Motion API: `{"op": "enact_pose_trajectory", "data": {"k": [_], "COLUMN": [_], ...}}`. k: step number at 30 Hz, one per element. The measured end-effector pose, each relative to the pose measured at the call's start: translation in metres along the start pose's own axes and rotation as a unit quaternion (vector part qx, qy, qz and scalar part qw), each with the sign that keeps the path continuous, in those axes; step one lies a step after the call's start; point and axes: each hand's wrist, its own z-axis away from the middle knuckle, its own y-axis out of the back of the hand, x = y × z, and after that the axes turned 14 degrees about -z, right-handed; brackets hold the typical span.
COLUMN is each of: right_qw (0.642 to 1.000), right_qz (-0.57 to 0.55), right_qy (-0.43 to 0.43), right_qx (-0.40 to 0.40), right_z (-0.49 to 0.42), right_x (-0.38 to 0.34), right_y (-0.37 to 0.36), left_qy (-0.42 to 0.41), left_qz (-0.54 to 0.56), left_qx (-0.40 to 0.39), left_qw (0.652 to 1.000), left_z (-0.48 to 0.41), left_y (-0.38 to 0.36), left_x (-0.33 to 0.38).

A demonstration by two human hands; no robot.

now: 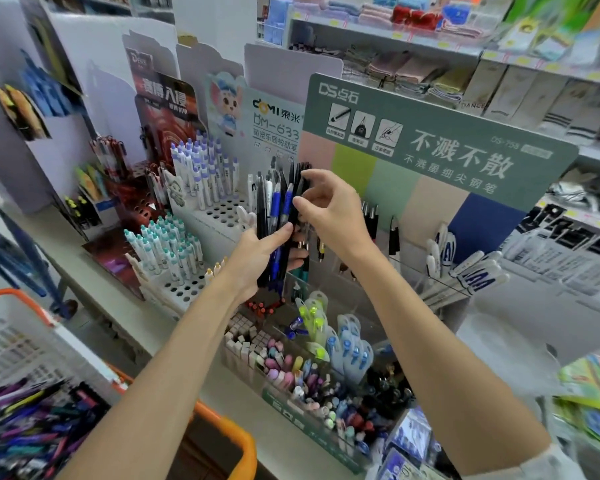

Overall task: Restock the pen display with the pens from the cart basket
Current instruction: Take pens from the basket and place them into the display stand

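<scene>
My left hand (257, 261) grips a bundle of pens (274, 209), black and blue, held upright in front of the pen display (440, 143). My right hand (329, 213) pinches one black pen (300, 195) at the right side of that bundle, thumb and fingers closed on it. The display has a green header card and coloured panels, with a few pens standing in its slots (392, 237). At the bottom left, the cart basket (32, 344) with an orange rim holds a heap of mixed pens (32, 424).
White holders of teal-capped pens (167, 251) and purple-capped pens (201, 171) stand left of my hands. A clear tray (312, 372) of erasers and small pens sits below them. White markers (465, 271) lie right. Shelves of towels (413, 19) run behind.
</scene>
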Motion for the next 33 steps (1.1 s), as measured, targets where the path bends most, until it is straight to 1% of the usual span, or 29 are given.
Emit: {"op": "enact_pose_trajectory", "data": {"k": [1, 3, 5, 6, 7, 8, 10, 12, 16, 19, 21, 23, 24, 25, 27, 28, 30, 33], "right_qw": [1.0, 0.991, 0.968, 0.959, 0.956, 0.959, 0.965, 0.967, 0.964, 0.955, 0.949, 0.955, 0.966, 0.979, 0.997, 0.999, 0.998, 0.998], "right_qz": [-0.003, -0.026, -0.015, 0.006, 0.03, 0.056, 0.111, 0.155, 0.216, 0.281, 0.302, 0.27, 0.226, 0.165, 0.062, 0.039, 0.031, 0.02], "right_qy": [0.023, 0.081, 0.158, 0.188, 0.204, 0.208, 0.201, 0.186, 0.144, 0.098, 0.093, 0.115, 0.115, 0.099, 0.037, 0.011, -0.004, -0.016], "right_qx": [0.017, 0.099, 0.194, 0.213, 0.207, 0.183, 0.124, 0.082, 0.051, -0.001, -0.008, 0.036, 0.06, 0.062, 0.006, -0.025, -0.057, -0.059], "right_z": [-0.006, -0.022, -0.037, -0.042, -0.047, -0.049, -0.05, -0.047, -0.039, -0.034, -0.032, -0.031, -0.03, -0.03, -0.024, -0.019, -0.012, -0.009], "right_x": [-0.004, -0.013, -0.021, -0.023, -0.023, -0.021, -0.01, 0.003, 0.021, 0.026, 0.025, 0.018, 0.012, 0.006, -0.006, -0.009, -0.008, -0.004], "right_y": [0.003, 0.014, 0.025, 0.027, 0.026, 0.023, 0.014, 0.006, -0.001, -0.005, -0.006, -0.004, -0.002, 0.0, 0.001, -0.001, -0.005, -0.007], "left_qy": [-0.001, -0.001, 0.002, 0.005, 0.007, 0.008, 0.005, 0.002, -0.001, -0.007, -0.01, -0.012, -0.013, -0.012, -0.012, -0.013, -0.015, -0.009], "left_qz": [0.001, -0.006, -0.025, -0.028, -0.026, -0.019, -0.008, 0.003, 0.014, 0.011, 0.014, 0.018, 0.018, 0.018, 0.014, 0.009, -0.002, -0.006], "left_qx": [0.001, 0.012, 0.035, 0.039, 0.039, 0.034, 0.024, 0.019, 0.019, 0.009, 0.002, -0.001, -0.002, -0.003, -0.011, -0.014, -0.016, -0.019], "left_qw": [1.0, 1.0, 0.999, 0.999, 0.999, 0.999, 1.0, 1.0, 1.0, 1.0, 1.0, 1.0, 1.0, 1.0, 1.0, 1.0, 1.0, 1.0], "left_z": [-0.001, -0.003, -0.003, -0.003, -0.003, -0.003, -0.004, -0.004, -0.003, -0.002, -0.002, -0.002, -0.002, -0.002, -0.004, -0.005, -0.005, -0.002], "left_y": [0.003, 0.01, 0.018, 0.02, 0.021, 0.021, 0.019, 0.017, 0.016, 0.017, 0.018, 0.017, 0.016, 0.016, 0.013, 0.011, 0.008, 0.009], "left_x": [0.001, 0.001, -0.001, -0.002, -0.003, -0.003, -0.001, 0.001, 0.004, 0.004, 0.004, 0.005, 0.005, 0.006, 0.007, 0.007, 0.006, 0.002]}}
